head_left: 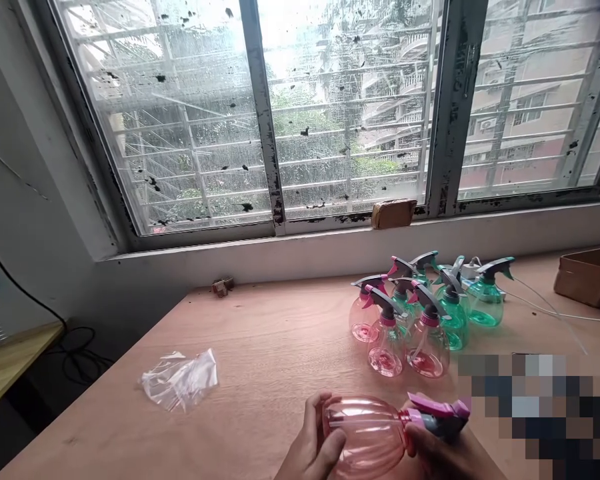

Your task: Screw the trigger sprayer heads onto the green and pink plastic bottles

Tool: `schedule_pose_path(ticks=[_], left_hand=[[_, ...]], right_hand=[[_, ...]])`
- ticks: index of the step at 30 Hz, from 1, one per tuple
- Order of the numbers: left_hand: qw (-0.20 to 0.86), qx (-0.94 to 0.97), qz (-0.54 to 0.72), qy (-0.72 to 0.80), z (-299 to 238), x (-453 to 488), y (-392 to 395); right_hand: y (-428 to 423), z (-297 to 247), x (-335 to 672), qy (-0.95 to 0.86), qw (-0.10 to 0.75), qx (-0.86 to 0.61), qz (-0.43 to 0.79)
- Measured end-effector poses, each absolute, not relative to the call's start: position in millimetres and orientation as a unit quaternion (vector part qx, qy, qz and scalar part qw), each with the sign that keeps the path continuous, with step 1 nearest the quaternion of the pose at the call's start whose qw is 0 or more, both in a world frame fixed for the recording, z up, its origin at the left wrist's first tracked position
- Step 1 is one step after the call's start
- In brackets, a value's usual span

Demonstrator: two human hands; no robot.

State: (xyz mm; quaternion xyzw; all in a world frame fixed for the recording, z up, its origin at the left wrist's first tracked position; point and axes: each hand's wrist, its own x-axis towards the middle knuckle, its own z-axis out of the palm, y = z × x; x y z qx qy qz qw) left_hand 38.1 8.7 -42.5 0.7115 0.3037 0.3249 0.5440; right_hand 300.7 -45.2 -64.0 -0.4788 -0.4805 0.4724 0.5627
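Observation:
A clear pink spray bottle lies on its side between my hands, low in the view near the table's front. My left hand is closed around its base end, thumb on the near side. At the neck, my right hand grips the bottle below its grey spray head with the pink trigger. A thin tube shows inside the bottle. Just beyond my hands stands a group of upright spray bottles, some pink and some green.
A crumpled clear plastic bag lies on the wooden table at left. A small brown object sits at the back edge. An open cardboard box and a white cable are at right. Blurred blocks hide the lower right.

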Motion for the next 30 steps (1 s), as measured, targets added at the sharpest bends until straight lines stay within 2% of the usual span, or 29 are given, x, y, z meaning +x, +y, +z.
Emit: schedule_pose_path(ticks=[3,9,15,19,25,30], left_hand=[[0.533,0.722,0.322,0.3,-52.5,38.3,11.3],[0.576,0.652,0.318,0.376,-64.2,43.0,18.6],[0.527,0.732,0.317,0.295,-45.3,36.2,11.1],[0.549,0.714,0.314,0.299,-36.4,34.8,6.0],[0.579,0.685,0.319,0.307,-39.9,41.7,5.0],[0.648,0.601,0.318,0.344,-49.4,45.8,11.3]], right_hand=[[-46.7,-61.8,300.1,-0.489,0.555,-0.491,0.461],[-48.6,-53.4,297.0,-0.49,0.558,-0.47,0.477],[-48.3,-50.8,296.5,-0.51,0.561,-0.462,0.46],[-48.7,-45.1,294.3,-0.502,0.565,-0.477,0.448],[-49.4,-44.6,294.9,-0.459,0.575,-0.456,0.501],[-52.1,-37.7,291.7,-0.43,0.602,-0.418,0.528]])
